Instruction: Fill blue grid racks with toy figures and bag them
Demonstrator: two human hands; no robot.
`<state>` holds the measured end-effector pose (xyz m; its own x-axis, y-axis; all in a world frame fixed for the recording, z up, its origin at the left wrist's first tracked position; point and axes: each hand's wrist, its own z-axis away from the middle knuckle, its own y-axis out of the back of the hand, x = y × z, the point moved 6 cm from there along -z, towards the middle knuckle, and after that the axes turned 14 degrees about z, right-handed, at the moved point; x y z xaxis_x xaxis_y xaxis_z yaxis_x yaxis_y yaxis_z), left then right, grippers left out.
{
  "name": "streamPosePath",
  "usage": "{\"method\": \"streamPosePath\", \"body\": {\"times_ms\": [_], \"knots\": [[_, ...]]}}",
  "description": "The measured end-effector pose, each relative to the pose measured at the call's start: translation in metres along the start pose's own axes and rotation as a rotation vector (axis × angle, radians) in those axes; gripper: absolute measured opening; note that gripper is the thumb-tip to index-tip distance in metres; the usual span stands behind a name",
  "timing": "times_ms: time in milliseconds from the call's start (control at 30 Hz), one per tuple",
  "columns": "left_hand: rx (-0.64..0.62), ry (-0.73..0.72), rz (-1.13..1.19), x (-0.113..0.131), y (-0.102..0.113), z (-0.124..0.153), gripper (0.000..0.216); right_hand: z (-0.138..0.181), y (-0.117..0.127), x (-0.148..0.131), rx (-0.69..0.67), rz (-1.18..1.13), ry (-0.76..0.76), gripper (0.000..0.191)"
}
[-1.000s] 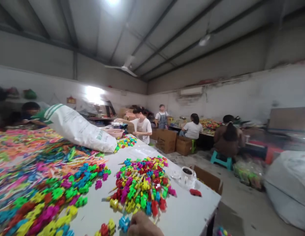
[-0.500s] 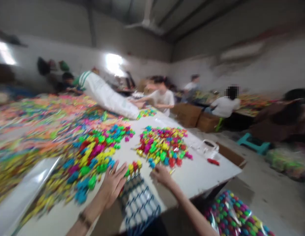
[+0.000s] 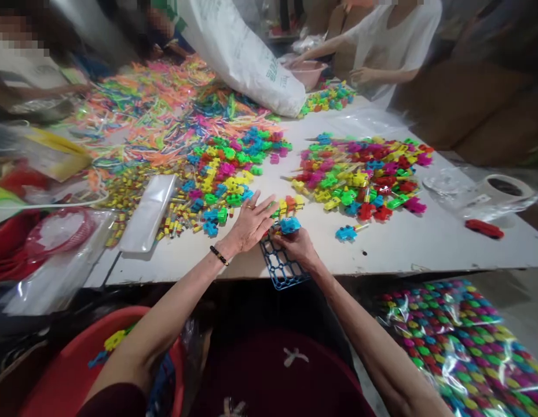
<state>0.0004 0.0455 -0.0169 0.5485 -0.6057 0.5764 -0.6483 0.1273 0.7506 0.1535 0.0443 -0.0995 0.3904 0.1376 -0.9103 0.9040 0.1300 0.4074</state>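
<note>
My left hand (image 3: 251,223) lies flat on the white table (image 3: 425,243) with fingers spread, touching the edge of a blue plastic grid tray (image 3: 281,267) that overhangs the table's near edge. My right hand (image 3: 297,243) rests on the grid with its fingers closed on a blue plastic toy piece (image 3: 289,225). A short row of yellow and red pieces (image 3: 288,204) sits just beyond both hands. A large pile of coloured toy pieces (image 3: 364,174) lies to the right, another pile (image 3: 225,174) to the left.
A white sack (image 3: 246,52) lies across the far table. A tape roll (image 3: 505,188) and a red piece (image 3: 483,229) sit at right. A red basin (image 3: 64,376) stands at lower left, bagged coloured balls (image 3: 451,341) at lower right. Other people work across the table.
The view has dropped from the room down to the table. Both hands have come onto the blue grid, and the right hand now grips a blue piece.
</note>
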Motion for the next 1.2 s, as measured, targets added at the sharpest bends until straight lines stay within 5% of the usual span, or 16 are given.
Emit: {"method": "streamPosePath", "body": {"times_ms": [467, 1200], "knots": [[-0.020, -0.008, 0.041, 0.001, 0.003, 0.001, 0.053, -0.011, -0.010, -0.031, -0.117, 0.434, 0.285, 0.014], [-0.065, 0.017, 0.019, -0.001, 0.000, 0.007, 0.047, -0.014, -0.016, -0.031, -0.076, 0.610, 0.191, 0.009]]}}
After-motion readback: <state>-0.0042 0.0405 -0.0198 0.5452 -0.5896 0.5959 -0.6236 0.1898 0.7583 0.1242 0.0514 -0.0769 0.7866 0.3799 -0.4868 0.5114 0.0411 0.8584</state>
